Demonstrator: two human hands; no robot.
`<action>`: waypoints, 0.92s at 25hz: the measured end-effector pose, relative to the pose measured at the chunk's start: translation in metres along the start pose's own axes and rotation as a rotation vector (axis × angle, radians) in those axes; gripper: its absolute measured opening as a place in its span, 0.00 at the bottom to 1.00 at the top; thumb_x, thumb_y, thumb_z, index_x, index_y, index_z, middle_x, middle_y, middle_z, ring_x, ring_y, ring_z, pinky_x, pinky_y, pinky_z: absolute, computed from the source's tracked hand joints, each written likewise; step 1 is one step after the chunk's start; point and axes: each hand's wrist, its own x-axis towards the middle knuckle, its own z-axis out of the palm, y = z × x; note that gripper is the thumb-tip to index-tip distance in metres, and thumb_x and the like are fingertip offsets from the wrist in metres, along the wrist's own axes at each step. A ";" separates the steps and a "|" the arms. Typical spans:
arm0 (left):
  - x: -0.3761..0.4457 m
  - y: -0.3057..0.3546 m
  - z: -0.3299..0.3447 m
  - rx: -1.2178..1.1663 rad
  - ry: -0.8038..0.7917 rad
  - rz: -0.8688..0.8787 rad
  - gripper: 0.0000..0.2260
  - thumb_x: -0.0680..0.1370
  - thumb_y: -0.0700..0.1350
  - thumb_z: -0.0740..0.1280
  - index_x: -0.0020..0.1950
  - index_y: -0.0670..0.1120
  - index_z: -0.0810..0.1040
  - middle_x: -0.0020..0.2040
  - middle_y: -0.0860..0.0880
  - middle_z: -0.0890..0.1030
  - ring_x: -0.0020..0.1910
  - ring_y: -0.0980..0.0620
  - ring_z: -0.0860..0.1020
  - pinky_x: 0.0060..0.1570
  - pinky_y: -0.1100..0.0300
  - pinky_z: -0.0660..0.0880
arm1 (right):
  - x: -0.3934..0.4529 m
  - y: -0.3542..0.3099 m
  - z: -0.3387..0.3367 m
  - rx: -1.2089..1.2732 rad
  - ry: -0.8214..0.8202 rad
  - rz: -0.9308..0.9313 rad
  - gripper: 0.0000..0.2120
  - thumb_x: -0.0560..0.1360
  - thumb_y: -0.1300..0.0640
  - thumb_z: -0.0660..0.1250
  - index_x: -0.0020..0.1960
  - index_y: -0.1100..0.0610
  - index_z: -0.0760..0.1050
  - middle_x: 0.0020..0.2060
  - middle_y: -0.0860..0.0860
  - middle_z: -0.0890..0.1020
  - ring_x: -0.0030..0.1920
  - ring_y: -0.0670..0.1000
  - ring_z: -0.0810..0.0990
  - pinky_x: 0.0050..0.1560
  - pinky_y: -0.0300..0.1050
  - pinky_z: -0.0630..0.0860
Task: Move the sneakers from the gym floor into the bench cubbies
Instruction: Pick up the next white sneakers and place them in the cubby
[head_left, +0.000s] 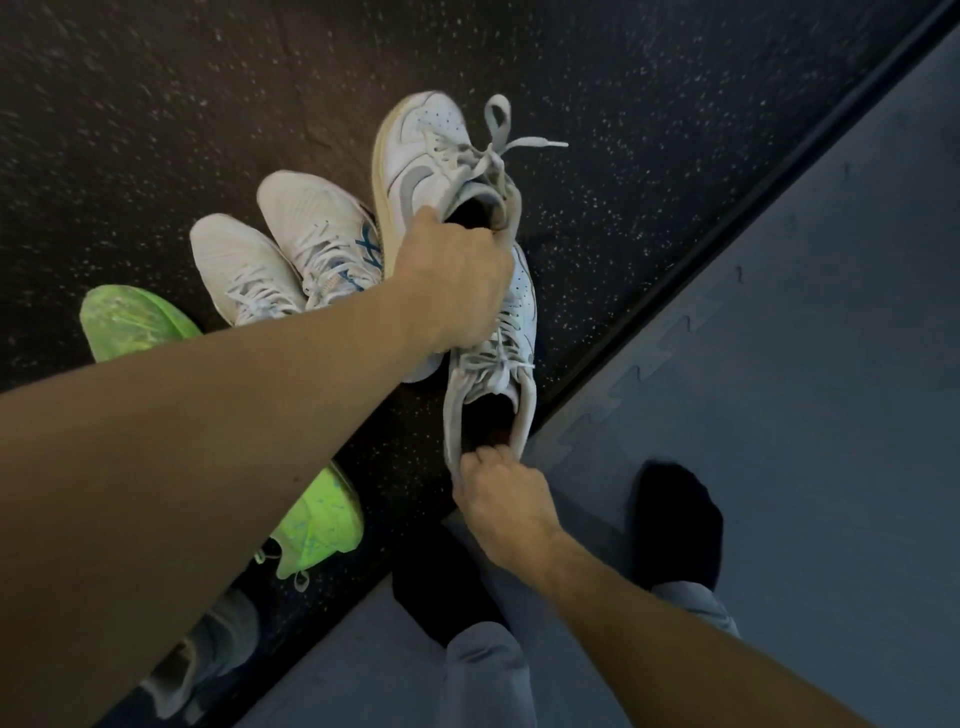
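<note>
Two white leather sneakers at frame centre: left hand gripping upper sneaker collar; right hand pinching lower sneaker heel. Left forearm hiding much of green sneakers, white-blue pair. Grey shoe lower left, blurred.

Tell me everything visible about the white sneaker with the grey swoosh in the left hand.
The white sneaker with the grey swoosh looks like smooth leather, with a perforated toe, a yellowed cream sole and loosely tied pale laces. It is tilted onto its side, toe pointing away, over the dark speckled floor. The left hand grips its collar at the opening. Its heel end is hidden behind that hand.
</note>
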 end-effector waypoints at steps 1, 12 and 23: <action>-0.005 -0.004 -0.005 -0.103 -0.002 -0.045 0.14 0.75 0.48 0.65 0.38 0.46 0.60 0.35 0.51 0.67 0.38 0.47 0.70 0.45 0.51 0.66 | -0.003 0.003 -0.008 0.000 0.030 0.002 0.07 0.78 0.60 0.60 0.56 0.58 0.71 0.54 0.54 0.75 0.56 0.54 0.72 0.43 0.49 0.73; -0.093 -0.049 -0.128 -0.194 0.202 -0.196 0.12 0.78 0.54 0.62 0.46 0.48 0.79 0.34 0.51 0.68 0.35 0.47 0.71 0.35 0.55 0.66 | -0.033 0.015 -0.209 0.116 0.453 0.031 0.12 0.80 0.54 0.58 0.39 0.54 0.63 0.40 0.48 0.70 0.48 0.51 0.71 0.38 0.47 0.69; -0.272 -0.114 -0.436 -0.091 0.560 -0.312 0.08 0.79 0.48 0.61 0.54 0.51 0.78 0.49 0.49 0.79 0.50 0.47 0.77 0.44 0.54 0.72 | -0.205 -0.079 -0.541 -0.176 1.041 -0.262 0.12 0.69 0.63 0.74 0.35 0.57 0.71 0.32 0.50 0.74 0.34 0.53 0.73 0.20 0.42 0.63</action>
